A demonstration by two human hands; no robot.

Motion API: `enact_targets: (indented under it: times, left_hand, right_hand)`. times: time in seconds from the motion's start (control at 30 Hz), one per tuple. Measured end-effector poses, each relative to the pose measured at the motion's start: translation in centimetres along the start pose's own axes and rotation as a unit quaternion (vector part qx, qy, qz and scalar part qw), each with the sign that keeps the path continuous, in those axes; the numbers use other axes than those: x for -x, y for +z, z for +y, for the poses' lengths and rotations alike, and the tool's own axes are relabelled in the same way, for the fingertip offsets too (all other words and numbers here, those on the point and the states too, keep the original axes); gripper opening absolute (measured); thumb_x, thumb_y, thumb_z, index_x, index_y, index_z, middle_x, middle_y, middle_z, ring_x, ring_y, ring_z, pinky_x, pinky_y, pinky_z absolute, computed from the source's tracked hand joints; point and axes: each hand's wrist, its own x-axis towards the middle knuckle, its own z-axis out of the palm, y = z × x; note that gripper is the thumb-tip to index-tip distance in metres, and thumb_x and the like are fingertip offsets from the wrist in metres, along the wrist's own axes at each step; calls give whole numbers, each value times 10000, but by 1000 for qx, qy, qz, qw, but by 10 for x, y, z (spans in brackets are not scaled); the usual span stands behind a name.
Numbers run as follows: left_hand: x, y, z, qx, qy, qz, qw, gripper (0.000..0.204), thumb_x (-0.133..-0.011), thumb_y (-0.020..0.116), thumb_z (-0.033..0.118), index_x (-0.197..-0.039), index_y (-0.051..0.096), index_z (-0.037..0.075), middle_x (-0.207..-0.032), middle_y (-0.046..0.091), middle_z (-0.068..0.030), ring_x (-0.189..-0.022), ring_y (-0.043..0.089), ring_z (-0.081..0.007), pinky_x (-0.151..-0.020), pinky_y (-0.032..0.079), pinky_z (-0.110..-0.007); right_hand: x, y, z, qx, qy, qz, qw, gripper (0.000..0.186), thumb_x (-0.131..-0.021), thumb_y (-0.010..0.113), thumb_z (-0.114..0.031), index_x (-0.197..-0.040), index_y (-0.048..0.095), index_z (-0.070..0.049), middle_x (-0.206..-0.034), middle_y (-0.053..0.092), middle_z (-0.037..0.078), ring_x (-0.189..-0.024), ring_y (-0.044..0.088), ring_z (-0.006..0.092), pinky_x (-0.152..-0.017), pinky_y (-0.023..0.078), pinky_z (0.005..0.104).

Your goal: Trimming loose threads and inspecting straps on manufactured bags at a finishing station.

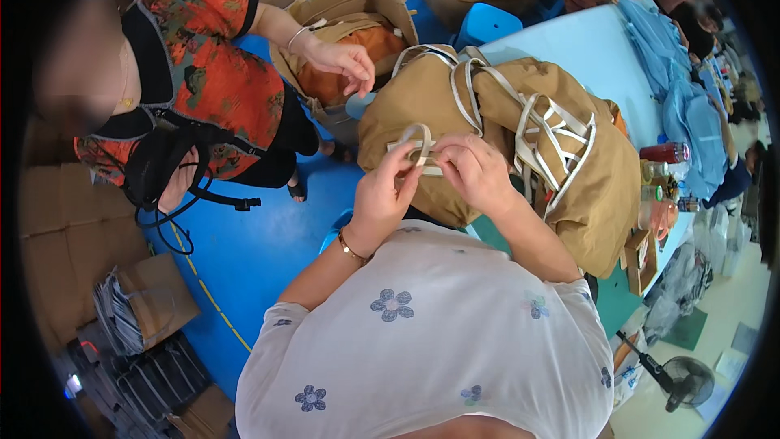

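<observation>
My left hand [390,191] and my right hand [475,175] are at the centre, close together, both with fingers closed on a cream strap [419,133] that stands up in a small loop between them. Just beyond them lies a pile of tan fabric bags [593,187] with white straps and trim, spreading to the right; the strap is at its near left part. A co-worker's hand [345,69] with loose fingers hangs above the pile's left end, apart from my hands.
A person [187,57] in red patterned clothing stands at left with a black bag [154,162]. Cardboard boxes [65,236] line the left and back. A blue stool [487,24] is beside a light-blue table [609,41] bearing blue fabric and bottles [665,152]. A fan [682,382] sits low right.
</observation>
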Motion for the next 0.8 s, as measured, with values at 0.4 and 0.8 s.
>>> enact_targets:
  times: [0.4,0.8]
  left_hand:
    - [-8,-28,-34,147,-243,-159,946,239,-939,544,202,-1100,583,29,-748,667,-79,-644,665,-150,-530,495,-280]
    - [-15,-47,-49,196,-299,-151,922,226,-957,494,164,-1108,511,-3,-821,661,-96,-603,623,-139,-565,472,-241]
  right_hand:
    - [-11,36,15,-226,245,-22,943,252,-862,615,-4,-1066,467,-10,-842,609,103,-761,649,215,-670,527,306]
    - [-30,58,31,-232,263,11,936,245,-890,575,10,-1093,441,-19,-884,554,62,-800,566,128,-732,486,252]
